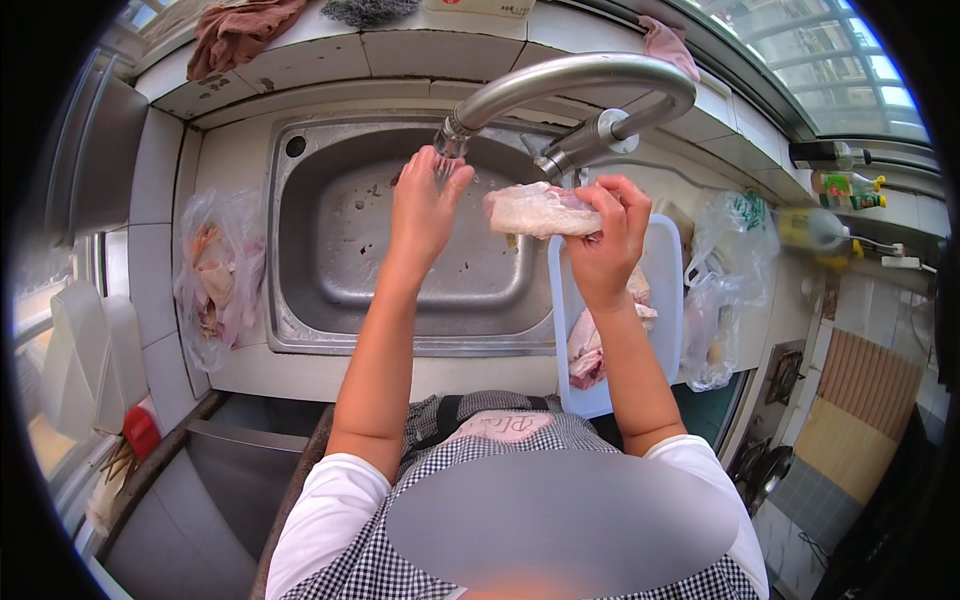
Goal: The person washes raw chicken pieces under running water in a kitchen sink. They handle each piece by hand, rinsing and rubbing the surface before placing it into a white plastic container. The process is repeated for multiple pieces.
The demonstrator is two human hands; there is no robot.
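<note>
My right hand [611, 236] grips a pale piece of raw poultry [540, 211] above the right part of the stainless steel sink [420, 345]. At the outlet of the curved faucet [577, 67], my left hand [427, 199] has its fingers and thumb apart, with water running between them. Nothing solid shows in that hand. A white plastic tray [562, 337] lies below my right forearm, overlapping the sink's right edge. Raw poultry pieces [587, 349] rest in it, partly hidden by the forearm. Small dark scraps dot the sink's bottom.
Left of the sink lies a clear plastic bag [217, 277] holding raw poultry parts. More plastic bags [724, 262] sit right of the tray. The faucet's valve body [592, 142] rises behind the sink. A brown cloth [240, 34] and several bottles [847, 184] stand along the ledge.
</note>
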